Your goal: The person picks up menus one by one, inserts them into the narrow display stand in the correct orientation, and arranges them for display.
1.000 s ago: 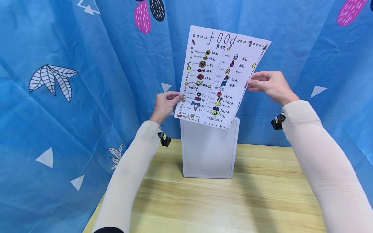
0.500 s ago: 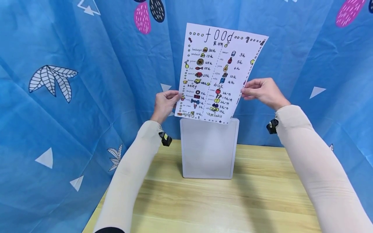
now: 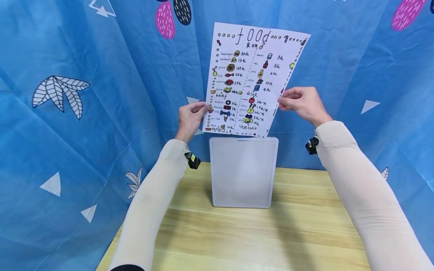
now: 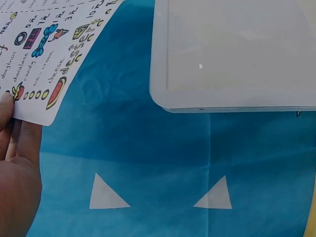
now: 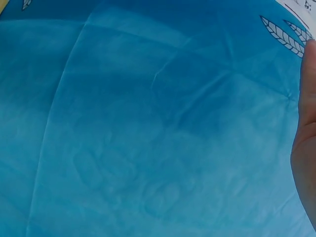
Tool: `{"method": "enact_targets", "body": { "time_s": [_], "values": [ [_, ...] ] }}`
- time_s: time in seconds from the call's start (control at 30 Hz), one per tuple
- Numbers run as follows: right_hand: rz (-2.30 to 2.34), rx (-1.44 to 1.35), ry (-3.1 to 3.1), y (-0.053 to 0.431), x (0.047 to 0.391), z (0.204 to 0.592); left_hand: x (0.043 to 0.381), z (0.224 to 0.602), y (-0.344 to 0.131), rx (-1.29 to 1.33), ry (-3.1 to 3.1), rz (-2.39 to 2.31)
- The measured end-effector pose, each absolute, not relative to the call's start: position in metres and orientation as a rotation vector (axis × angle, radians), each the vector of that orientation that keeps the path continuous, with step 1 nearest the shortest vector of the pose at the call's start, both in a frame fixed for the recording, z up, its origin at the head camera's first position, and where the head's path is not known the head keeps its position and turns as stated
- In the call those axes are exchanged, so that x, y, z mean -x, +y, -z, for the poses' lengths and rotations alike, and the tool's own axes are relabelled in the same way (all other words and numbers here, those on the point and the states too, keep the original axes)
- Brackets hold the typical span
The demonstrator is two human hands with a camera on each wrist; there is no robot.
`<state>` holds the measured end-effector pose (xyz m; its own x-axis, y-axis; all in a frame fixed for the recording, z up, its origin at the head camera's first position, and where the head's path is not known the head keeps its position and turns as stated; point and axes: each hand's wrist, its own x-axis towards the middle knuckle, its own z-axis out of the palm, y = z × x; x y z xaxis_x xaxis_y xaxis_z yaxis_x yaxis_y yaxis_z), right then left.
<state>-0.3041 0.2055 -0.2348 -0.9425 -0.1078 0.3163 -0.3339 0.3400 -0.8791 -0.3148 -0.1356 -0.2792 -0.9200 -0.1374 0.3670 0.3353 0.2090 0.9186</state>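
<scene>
A hand-drawn food menu sheet (image 3: 254, 79) hangs upright between both hands, slightly tilted and bowed at its right side. My left hand (image 3: 190, 119) pinches its lower left edge; the left wrist view shows the thumb over the front of the menu sheet (image 4: 54, 49) and fingers behind. The right edge is pinched by my right hand (image 3: 305, 104), which is only partly visible in the right wrist view. Below the sheet stands a whitish, clear-framed display stand (image 3: 242, 173), upright on the table. The sheet's bottom edge is close to the stand's top slot; whether they touch I cannot tell.
The stand rests on a light wooden table (image 3: 251, 237). Behind it and along the left hangs a blue patterned curtain (image 3: 101, 94). Small black cameras (image 3: 192, 160) are strapped to both wrists.
The menu sheet has risen and shifted a little left, and its lower edge now bares the stand's top. My right hand has moved left with it; the left hand has risen slightly.
</scene>
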Motion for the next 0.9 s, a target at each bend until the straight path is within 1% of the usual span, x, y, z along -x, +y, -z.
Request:
{"method": "enact_targets", "body": {
  "time_s": [0.9],
  "values": [
    [-1.665, -0.377, -2.417, 0.2032, 0.3039, 0.2341, 0.3144, 0.2787, -0.1347, 0.162, -2.131, 1.697]
  ]
}}
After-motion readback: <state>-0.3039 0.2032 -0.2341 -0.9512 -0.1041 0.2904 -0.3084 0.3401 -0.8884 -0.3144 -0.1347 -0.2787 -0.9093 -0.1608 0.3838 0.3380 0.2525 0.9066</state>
